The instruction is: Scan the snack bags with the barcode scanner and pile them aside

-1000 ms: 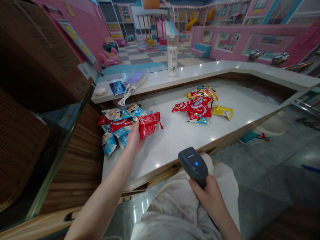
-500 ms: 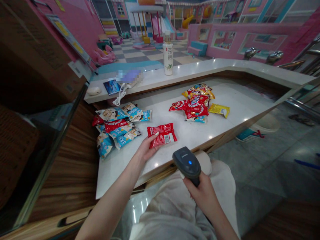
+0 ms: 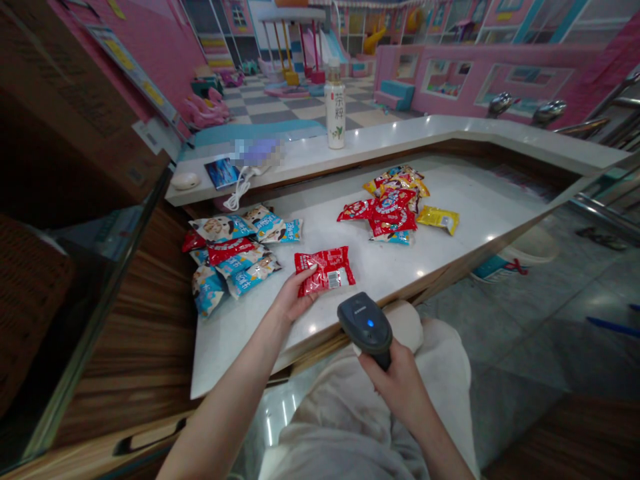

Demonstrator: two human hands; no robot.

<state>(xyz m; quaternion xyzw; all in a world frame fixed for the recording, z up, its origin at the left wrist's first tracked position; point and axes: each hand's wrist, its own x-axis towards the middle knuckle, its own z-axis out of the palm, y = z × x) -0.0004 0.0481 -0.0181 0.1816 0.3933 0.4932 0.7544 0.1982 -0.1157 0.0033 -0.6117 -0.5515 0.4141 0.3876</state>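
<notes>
Between the thumb and fingers of my left hand (image 3: 295,297) is a red snack packet (image 3: 327,267), its barcode side facing up, just over the white counter (image 3: 370,270). My right hand (image 3: 397,380) is wrapped round the handle of a dark barcode scanner (image 3: 365,323) with a lit blue light. The scanner's head points toward the packet and is apart from it. To the left lies a pile of blue and red snack packets (image 3: 235,250). Farther back sits a second pile of red and yellow packets (image 3: 395,207), with a yellow packet (image 3: 439,219) beside it.
A raised ledge behind the counter holds a tea bottle (image 3: 335,110), a white cable (image 3: 241,190), a dark blue card (image 3: 221,173) and a white rounded object (image 3: 185,181). Cardboard boxes (image 3: 75,100) stand at left. A white bucket (image 3: 520,257) is on the floor at right.
My right hand has moved the scanner slightly left and up, nearer the red packet. My left hand keeps its hold on the packet, almost unmoved.
</notes>
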